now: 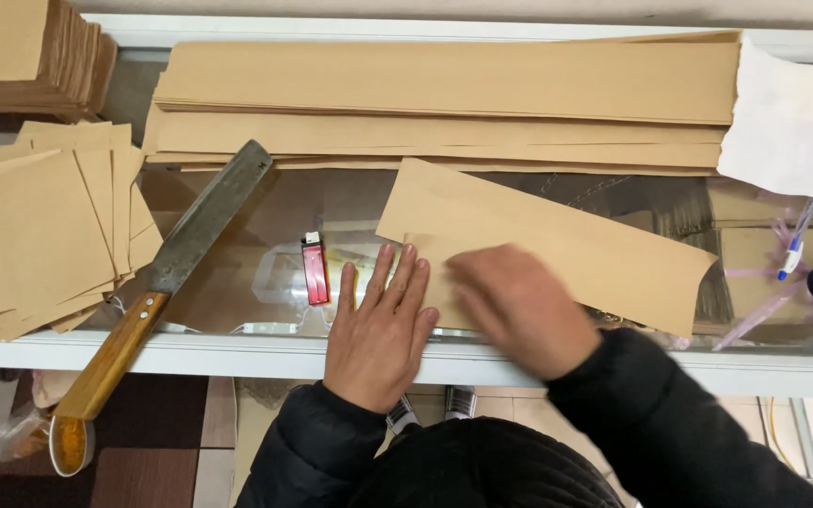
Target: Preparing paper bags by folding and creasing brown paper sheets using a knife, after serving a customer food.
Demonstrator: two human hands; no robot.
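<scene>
While pressing a long brown strip onto the glass counter: left hand flat, fingers spread, at the strip's near-left end; right hand blurred atop the strip, finger state indiscernible. Strip's long axis running left to right, dipping rightward, both hands near its left end. Beside: knife, red lighter, stacked paper.

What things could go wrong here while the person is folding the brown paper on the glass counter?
1. The large knife lies with its wooden handle past the counter edge; a bump might tip it off.
2. The right hand is blurred from fast motion on the brown paper strip, so the fold may go crooked, though the left hand presses it flat.
3. The red lighter lies close to the paper.
</scene>
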